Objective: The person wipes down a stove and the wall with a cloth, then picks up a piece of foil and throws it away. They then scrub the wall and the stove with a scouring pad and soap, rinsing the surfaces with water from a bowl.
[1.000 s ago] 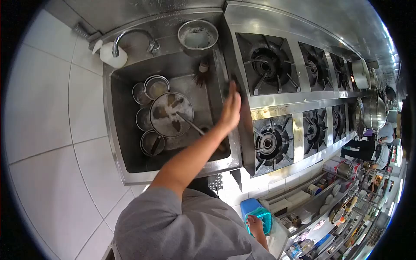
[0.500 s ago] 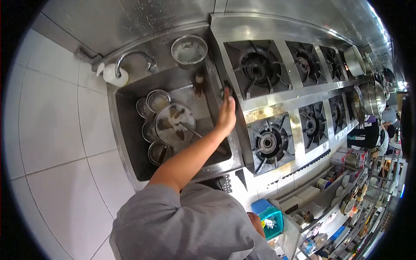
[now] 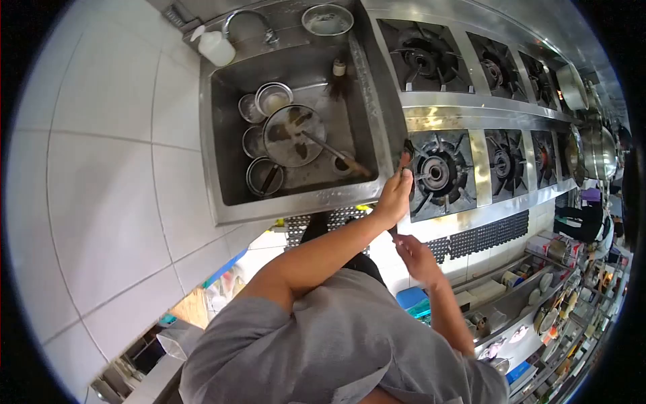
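Note:
My left hand (image 3: 396,195) is at the stove's near left corner, beside the sink (image 3: 303,207). Its fingers are pressed together around something small and dark (image 3: 408,146) that I cannot make out. Below it, my right hand (image 3: 417,259) is slightly blurred, its fingers loosely bent and apart, with nothing visible in them. In the sink are a large round pan (image 3: 295,135) with a long-handled tool (image 3: 336,155) across it, several metal bowls (image 3: 274,99) and a brush (image 3: 338,69).
The gas stove (image 3: 479,168) with several burners extends to the right. A faucet (image 3: 249,15), a white pump bottle (image 3: 217,48) and a metal pot (image 3: 328,20) stand behind the sink. At far right are a person (image 3: 592,222), crowded shelves and large pots.
The view has shifted, and the sink now shows higher and farther right. My left hand has moved down along the stove's edge. My right hand has come up from beside my body towards it.

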A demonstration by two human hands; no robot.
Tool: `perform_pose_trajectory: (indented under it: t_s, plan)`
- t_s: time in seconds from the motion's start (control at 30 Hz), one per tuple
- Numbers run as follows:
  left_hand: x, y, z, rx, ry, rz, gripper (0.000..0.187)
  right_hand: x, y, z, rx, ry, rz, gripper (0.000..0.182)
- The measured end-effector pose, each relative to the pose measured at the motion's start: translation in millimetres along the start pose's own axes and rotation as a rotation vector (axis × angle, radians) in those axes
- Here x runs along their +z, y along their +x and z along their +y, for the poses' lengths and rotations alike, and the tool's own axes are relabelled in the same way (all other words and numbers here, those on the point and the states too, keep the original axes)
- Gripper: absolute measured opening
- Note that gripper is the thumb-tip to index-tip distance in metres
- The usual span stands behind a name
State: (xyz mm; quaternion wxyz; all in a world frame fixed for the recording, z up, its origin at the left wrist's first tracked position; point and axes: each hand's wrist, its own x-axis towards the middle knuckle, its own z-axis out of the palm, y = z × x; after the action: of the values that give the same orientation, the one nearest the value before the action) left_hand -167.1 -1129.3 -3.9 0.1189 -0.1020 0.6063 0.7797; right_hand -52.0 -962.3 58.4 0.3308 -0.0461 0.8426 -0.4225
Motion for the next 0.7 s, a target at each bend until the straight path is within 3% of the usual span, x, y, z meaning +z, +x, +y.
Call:
perform_pose_trajectory:
  t_s: [0.13, 0.23, 0.3, 0.33, 0.4, 0.47, 0.53, 0.63, 0.7]
  plan:
    - [-58.6, -35.3, 25.7, -0.016, 0.154, 0.273, 0.072, 21.2, 39.4, -4.3, -0.166, 0.032, -0.057, 0.034]
    - [-130.6, -47.8, 46.1, -0.005, -0.351, 0.278, 0.057, 35.5, 58.8, -48.5, -0.134, 0.176, -0.041, 0.041]
    - [-174.9, -63.2, 71.7, -0.013, -0.668, 0.296, 0.043, 58.6, 91.3, -69.6, -0.095, 0.519, 0.11, 0.05]
    - [-197.7, -71.8, 81.5, -0.052, -0.699, 0.272, 0.044, 69.9, 112.2, -81.9, -0.081, 0.653, 0.177, 0.06]
    - [-240.1, -81.7, 93.7, -0.07, -0.722, 0.259, 0.047, 87.4, 146.9, -122.6, -0.026, 0.968, 0.064, 0.064]
    - [-276.3, -91.2, 98.9, -0.071, -0.604, 0.159, 0.046, 103.3, 190.2, -146.8, -0.026, 1.074, -0.034, 0.063]
    - [-299.9, -103.2, 118.9, -0.091, -0.496, 0.164, 0.044, 110.8, 240.0, -146.7, -0.016, 1.082, -0.636, 0.058]
    - [-325.3, -95.4, 136.5, -0.034, -0.214, 0.183, 0.04, 144.4, 238.9, -202.1, -0.083, 1.029, -0.642, 0.053]
    - [-343.8, -94.7, 143.6, 0.06, 0.346, 0.468, 0.039, 147.3, 248.5, -229.1, -0.048, 1.041, -0.631, 0.054]
